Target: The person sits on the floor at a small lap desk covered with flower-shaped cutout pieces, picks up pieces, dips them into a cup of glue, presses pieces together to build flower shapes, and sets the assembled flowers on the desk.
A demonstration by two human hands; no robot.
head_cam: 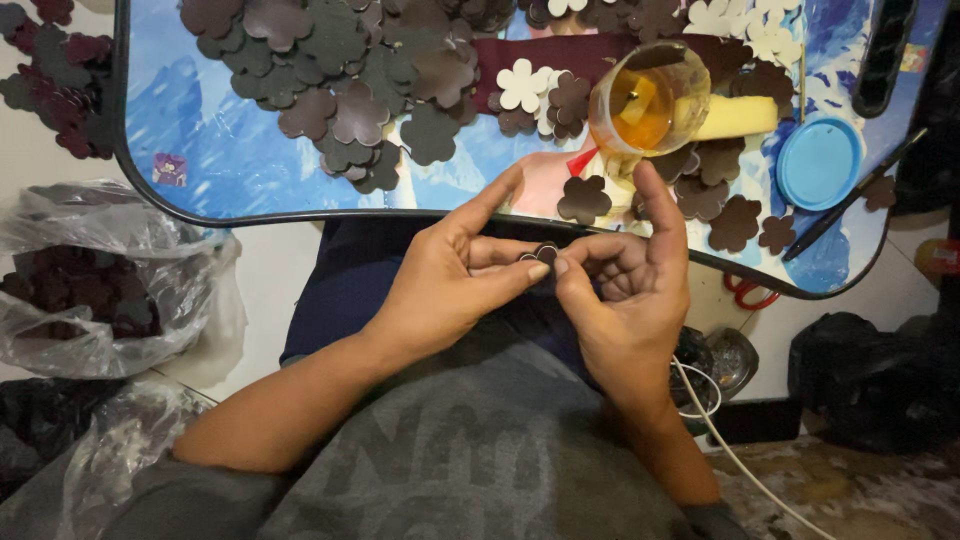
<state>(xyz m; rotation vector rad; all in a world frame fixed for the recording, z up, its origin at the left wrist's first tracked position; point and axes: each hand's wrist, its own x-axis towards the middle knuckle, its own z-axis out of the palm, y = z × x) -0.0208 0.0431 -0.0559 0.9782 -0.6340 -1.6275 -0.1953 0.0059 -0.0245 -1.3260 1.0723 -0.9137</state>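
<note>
Centrally, over the lap, left hand (455,275) and right hand (625,290) pinch one small brown flower piece (543,253) together between fingertips, held just below the tray table (250,165) edge, near the glue cup (645,100).

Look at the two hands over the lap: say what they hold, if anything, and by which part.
Both hands, left hand and right hand, pinch one small dark flower-shaped piece between their fingertips, gripping its edges.
</note>
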